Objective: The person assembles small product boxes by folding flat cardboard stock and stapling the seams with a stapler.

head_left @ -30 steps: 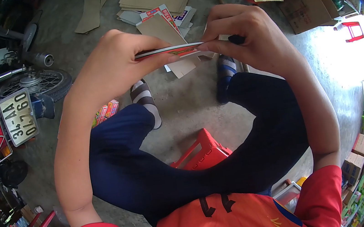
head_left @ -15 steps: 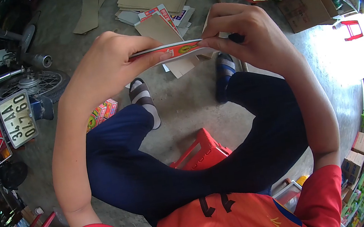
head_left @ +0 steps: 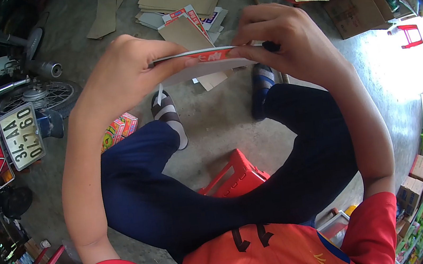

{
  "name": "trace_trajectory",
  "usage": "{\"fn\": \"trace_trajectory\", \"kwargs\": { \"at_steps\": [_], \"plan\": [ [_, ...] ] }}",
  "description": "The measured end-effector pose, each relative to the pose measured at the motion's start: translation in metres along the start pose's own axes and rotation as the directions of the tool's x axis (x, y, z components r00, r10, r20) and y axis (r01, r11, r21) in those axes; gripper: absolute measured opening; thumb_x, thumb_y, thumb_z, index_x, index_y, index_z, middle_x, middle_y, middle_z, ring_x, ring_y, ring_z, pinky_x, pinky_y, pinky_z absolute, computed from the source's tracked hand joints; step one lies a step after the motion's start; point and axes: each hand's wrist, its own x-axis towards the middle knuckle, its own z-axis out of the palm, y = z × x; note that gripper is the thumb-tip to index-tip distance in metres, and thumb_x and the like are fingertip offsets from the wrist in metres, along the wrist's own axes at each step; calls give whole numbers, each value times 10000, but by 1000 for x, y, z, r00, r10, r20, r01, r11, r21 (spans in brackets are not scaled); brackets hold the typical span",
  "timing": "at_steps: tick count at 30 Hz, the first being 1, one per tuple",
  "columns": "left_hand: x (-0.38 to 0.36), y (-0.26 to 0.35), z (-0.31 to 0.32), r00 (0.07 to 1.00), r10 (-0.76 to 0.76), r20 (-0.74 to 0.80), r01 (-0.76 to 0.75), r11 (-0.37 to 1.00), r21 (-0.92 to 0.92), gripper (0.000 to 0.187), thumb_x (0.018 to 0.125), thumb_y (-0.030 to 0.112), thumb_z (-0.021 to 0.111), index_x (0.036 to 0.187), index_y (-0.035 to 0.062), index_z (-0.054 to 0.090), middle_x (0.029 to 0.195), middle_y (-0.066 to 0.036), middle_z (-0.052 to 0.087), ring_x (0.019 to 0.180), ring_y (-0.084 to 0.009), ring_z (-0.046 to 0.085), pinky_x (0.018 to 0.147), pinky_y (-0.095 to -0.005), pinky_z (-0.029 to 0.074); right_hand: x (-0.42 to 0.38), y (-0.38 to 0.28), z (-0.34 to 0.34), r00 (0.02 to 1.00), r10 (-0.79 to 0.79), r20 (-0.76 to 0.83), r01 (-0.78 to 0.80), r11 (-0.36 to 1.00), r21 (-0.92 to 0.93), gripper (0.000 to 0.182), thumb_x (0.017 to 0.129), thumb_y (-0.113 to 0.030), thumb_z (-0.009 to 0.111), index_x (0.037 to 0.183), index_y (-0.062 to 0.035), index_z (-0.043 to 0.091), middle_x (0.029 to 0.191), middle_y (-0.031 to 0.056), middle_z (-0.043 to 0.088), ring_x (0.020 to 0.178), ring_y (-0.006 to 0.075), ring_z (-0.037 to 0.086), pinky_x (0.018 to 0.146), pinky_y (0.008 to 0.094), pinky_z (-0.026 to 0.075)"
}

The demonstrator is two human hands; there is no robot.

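A bent sheet of printed card [head_left: 210, 56] spans the gap between my two hands, held up in front of me above knee height. Its narrow red band with white lettering faces me, and a pale surface shows below the band. My left hand [head_left: 141, 61] pinches the left end between thumb and fingers. At the other end, my right hand [head_left: 287, 34] grips it the same way, thumb pressed on the red band. A small black thing [head_left: 271, 46] pokes out by the right palm; most of it is hidden.
Flattened cardboard pieces [head_left: 178, 0] lie on the concrete floor ahead. Beside my left knee is a colourful printed box [head_left: 119, 129]. A red plastic stool [head_left: 236, 174] is under me. A motorbike [head_left: 17, 120] stands at left, an open carton [head_left: 356, 10] at upper right.
The card has tilted and slid in my fingers: the green picture on its red band is gone from view, and more of the pale surface shows. Both hands keep their pinch.
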Motion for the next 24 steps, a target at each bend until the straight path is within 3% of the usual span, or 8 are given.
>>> {"fn": "trace_trajectory", "kwargs": {
  "at_steps": [5,8,11,14,17,20,24],
  "plan": [
    [2,10,3,999,15,30,-15,1000,-2,205,938,167,780,1043,-9,799,753,-133,737,610,-129,627,594,-291,483,2,-4,0,999,-31,11,31,999,18,124,886,-177,788,944,-68,785,928,74,691,822,296,700,735,413,556],
    [0,2,0,997,22,-74,-31,991,-133,195,931,143,786,1047,-13,802,786,-124,766,678,-96,672,633,-270,515,0,0,-6,999,38,37,-41,994,98,138,883,-186,800,953,-69,785,922,79,687,810,292,700,732,402,557],
    [-3,-4,-2,992,-87,-95,57,957,-285,190,919,124,795,1041,-21,803,818,-108,787,734,-86,700,675,-256,537,-2,8,-2,999,50,20,-52,988,149,158,877,-199,810,960,-67,781,909,86,683,808,287,698,726,398,550],
    [-2,1,-5,992,-127,-22,120,970,-213,184,914,125,805,1014,-29,806,840,-95,794,758,-86,701,697,-253,538,1,3,0,1000,28,7,-29,992,121,144,881,-176,801,967,-63,779,910,89,684,811,291,699,727,399,550],
    [0,8,-3,999,-28,-17,26,993,-116,171,913,96,802,1044,-15,809,879,-67,799,793,-91,712,721,-244,550,3,-1,5,999,-26,19,24,996,91,126,886,-153,789,971,-61,779,903,89,686,816,291,701,729,393,555],
    [2,6,4,992,-59,-114,26,961,-276,167,913,62,794,1069,6,806,892,-47,797,795,-90,719,713,-235,560,2,-1,2,999,9,34,-14,987,159,117,891,-144,778,967,-55,774,901,93,686,813,302,697,728,399,555],
    [0,0,2,993,-74,-94,40,945,-326,167,915,37,787,1079,12,796,932,-46,792,833,-79,721,735,-226,567,2,1,4,999,44,22,-48,978,204,128,894,-158,780,957,-47,765,893,102,684,804,305,690,716,403,542]
  ]
}}
